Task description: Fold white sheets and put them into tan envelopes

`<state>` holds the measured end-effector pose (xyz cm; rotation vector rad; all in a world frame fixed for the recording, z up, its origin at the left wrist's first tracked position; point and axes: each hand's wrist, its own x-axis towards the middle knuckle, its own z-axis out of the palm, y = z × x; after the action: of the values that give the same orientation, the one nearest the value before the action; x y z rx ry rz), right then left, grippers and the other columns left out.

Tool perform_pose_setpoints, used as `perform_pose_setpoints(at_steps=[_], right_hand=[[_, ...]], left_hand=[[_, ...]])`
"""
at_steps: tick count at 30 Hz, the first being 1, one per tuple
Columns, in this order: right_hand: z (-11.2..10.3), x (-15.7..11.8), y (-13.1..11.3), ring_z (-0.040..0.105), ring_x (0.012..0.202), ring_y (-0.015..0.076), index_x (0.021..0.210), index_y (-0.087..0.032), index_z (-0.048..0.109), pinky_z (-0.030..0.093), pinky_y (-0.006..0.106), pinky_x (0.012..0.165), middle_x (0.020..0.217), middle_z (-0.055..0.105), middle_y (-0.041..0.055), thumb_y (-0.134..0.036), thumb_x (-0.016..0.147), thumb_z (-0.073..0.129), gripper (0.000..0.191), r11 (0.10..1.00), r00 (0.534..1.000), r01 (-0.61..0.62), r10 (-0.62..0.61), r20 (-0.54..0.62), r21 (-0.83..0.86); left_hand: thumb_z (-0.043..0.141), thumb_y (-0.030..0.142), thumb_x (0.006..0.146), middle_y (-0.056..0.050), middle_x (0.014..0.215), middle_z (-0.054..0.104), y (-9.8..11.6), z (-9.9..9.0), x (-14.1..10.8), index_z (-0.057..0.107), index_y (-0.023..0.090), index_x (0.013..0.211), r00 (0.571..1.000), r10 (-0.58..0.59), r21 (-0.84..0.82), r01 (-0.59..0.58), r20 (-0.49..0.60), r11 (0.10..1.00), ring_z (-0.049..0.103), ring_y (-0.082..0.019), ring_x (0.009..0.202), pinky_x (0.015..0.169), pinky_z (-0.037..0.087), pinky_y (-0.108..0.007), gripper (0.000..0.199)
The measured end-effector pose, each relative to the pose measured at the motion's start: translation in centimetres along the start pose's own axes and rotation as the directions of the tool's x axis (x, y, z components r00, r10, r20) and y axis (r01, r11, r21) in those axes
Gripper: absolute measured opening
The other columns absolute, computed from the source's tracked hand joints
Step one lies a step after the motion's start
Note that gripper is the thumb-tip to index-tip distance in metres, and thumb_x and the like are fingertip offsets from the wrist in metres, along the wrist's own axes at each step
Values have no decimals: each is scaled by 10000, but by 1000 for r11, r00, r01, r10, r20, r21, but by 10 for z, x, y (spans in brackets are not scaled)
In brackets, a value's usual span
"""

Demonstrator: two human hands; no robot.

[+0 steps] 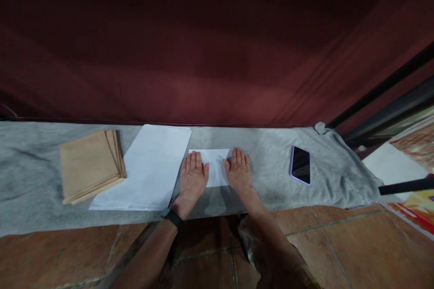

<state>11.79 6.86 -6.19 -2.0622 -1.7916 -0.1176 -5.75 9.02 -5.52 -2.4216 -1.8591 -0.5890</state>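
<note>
A small white sheet of paper (pixel 216 167), which looks folded, lies flat on the grey cloth. My left hand (pixel 193 174) presses palm down over its left end, fingers stretched out and pointing away from me. Over the right end lies my right hand (pixel 239 171), also flat, with its thumb turned inward. Between the two thumbs the middle of the paper shows. Close to my left hand is a stack of larger white paper sheets (pixel 145 167). Brown envelopes (pixel 90 162) lie in a pile that overlaps the left edge of that stack.
A grey cloth (pixel 271 194) covers the long narrow surface. To the right lies a phone (pixel 300 165) with a dark screen and a purple edge. A dark red panel (pixel 203 76) rises behind the surface. Tiled floor (pixel 359 235) shows in front.
</note>
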Motion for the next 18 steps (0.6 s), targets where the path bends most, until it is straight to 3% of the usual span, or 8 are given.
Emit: perform_pose_setpoints(at_steps=[3, 8, 12, 18], right_hand=[[-7, 4, -18, 329, 1525, 309, 1556, -48, 396, 266, 507, 1246, 1641, 344, 181, -441, 1086, 265, 627, 995, 995, 74, -78, 59, 70], [-2, 1, -44, 329, 1529, 223, 1555, -129, 425, 262, 429, 1260, 1624, 407, 104, -408, 1098, 250, 563, 970, 966, 153, -187, 178, 189], [6, 0, -42, 349, 1520, 246, 1528, -104, 464, 251, 443, 1262, 1609, 425, 124, -415, 1095, 296, 559, 981, 974, 127, -152, 171, 148], [12, 3, -26, 379, 1503, 286, 1545, -83, 428, 278, 481, 1239, 1598, 427, 164, -447, 1085, 332, 594, 993, 992, 92, -98, 82, 73]], left_hand=[[336, 308, 1015, -213, 1593, 421, 7, 0, 4, 414, 23, 1531, 998, 67, -17, -67, 5, 998, 313, -316, 1533, 1251, 258, -534, 594], [300, 154, 972, -171, 1613, 407, 11, 10, 8, 400, 65, 1550, 982, 150, -37, -146, 114, 989, 272, -264, 1551, 1255, 264, -509, 593], [304, 195, 986, -169, 1615, 397, 3, 14, 11, 369, 92, 1572, 987, 114, -38, -111, 112, 993, 294, -266, 1544, 1244, 274, -524, 598], [326, 337, 1022, -204, 1592, 415, -6, 8, 14, 429, 43, 1530, 997, 49, -6, -49, 64, 999, 351, -302, 1517, 1236, 287, -510, 596]])
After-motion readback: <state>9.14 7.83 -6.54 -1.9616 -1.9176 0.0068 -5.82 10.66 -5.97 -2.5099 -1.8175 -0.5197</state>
